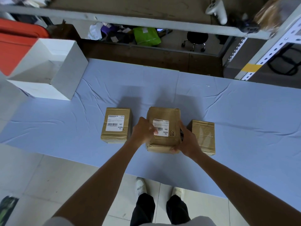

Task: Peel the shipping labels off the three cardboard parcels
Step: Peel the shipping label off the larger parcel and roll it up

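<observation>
Three brown cardboard parcels stand in a row on the blue cloth. The left parcel (116, 125) carries a white shipping label (115, 123) on top. The middle parcel (163, 130) has its own white label (161, 128). My left hand (143, 130) grips the middle parcel's left side, with fingertips over the label's lower left corner. My right hand (185, 141) holds that parcel's right side and front corner. The right parcel (202, 137) shows only clear tape on top, no label in sight.
An open white box (65, 77) sits at the table's back left beside an orange bin (14, 46). The blue-covered table (236, 119) spreads wide to the right. Metal shelving (263, 51) stands behind, with a white controller (217, 10) on it.
</observation>
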`<state>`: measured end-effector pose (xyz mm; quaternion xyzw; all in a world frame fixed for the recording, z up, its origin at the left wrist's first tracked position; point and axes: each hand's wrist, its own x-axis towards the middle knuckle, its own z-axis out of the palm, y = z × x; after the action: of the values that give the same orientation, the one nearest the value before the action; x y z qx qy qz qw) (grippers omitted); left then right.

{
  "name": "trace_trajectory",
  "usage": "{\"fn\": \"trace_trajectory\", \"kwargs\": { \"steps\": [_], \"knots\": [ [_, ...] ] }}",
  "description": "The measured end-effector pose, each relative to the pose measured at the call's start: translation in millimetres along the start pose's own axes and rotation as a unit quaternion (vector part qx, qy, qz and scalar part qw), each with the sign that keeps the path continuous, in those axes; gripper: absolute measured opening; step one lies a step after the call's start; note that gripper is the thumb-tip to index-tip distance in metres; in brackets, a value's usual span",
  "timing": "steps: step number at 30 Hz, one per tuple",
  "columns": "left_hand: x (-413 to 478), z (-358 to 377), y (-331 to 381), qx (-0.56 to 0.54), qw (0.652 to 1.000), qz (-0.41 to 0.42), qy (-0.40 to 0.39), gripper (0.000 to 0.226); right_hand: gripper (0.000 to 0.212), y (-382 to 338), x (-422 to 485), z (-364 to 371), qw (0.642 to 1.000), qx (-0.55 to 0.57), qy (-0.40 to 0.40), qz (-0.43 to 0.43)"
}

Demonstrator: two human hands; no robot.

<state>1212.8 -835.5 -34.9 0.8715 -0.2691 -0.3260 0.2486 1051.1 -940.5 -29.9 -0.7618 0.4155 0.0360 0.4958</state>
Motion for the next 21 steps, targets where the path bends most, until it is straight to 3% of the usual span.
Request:
{"fn": "trace_trajectory", "kwargs": {
  "steps": [2,7,12,18,21],
  "knots": [
    [-5.2,5.1,-3.4,0.019,1.0,0.015,0.006,0.032,0.125,-0.3,-0.2,0.0,1.0,-0.008,-0.001,-0.002],
    [-6.3,2.5,-9.5,-0.069,0.997,0.021,0.007,0.063,0.127,-0.5,0.9,-0.6,1.0,-0.012,-0.005,0.006],
    [-10.6,9.7,-12.7,-0.061,0.998,0.031,0.015,0.07,0.131,-0.4,0.2,0.3,1.0,-0.013,-0.004,0.005],
    [-8.6,6.8,-8.2,-0.038,0.999,0.029,0.021,0.063,0.127,0.2,0.4,0.7,1.0,-0.01,0.0,0.0],
    [-4.9,2.5,-6.4,-0.018,1.0,0.021,0.001,0.033,0.122,-0.6,0.3,1.6,1.0,-0.01,0.008,-0.015]
  ]
}}
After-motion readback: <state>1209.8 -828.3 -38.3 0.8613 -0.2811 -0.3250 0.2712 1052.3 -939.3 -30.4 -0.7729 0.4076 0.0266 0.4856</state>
